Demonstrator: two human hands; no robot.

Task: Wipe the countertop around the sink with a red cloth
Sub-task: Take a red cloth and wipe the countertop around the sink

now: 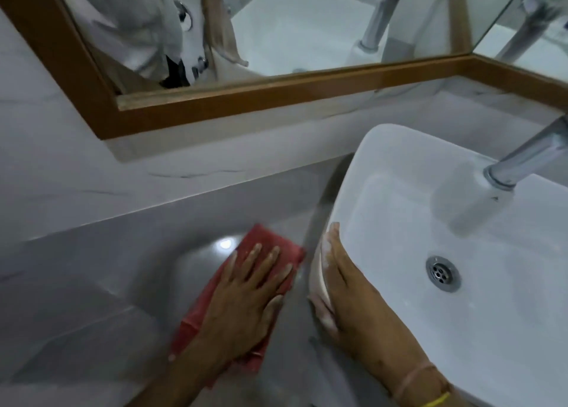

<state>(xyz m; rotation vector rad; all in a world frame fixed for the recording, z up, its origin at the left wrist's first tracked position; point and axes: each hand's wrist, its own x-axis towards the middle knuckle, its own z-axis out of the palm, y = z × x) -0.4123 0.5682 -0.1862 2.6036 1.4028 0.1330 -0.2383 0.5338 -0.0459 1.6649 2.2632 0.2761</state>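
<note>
**Pressing red cloth flat on countertop, left of basin**

Left hand (246, 296): palm down, fingers spread and extended toward 1 o'clock, lying flat on the red cloth (215, 289). Open, not gripping; the cloth is pinned under palm and fingers. Forearm enters from 6 o'clock, running up and slightly right.

Red cloth: crumpled into a long strip on the grey marble-pattern countertop (101, 283), running from 7 o'clock to 1 o'clock under the hand. Its far corner lies near the sink (399, 166) wall at 3 o'clock; whether they touch cannot be told.

Right hand (335, 286): laid against the outer left wall of the white vessel sink, fingers together and pointing toward 12 o'clock, thumb hidden. Hand curved loosely to the rim, holding no separate object. Wrist carries pink and yellow bands (430, 391).

Surroundings: drain (442, 273) sits in the sink bowl at 3 o'clock of the right hand. Chrome faucet (528, 157) rises at the basin's upper right. Wood-framed mirror (276, 99) spans the 12 o'clock wall.
</note>
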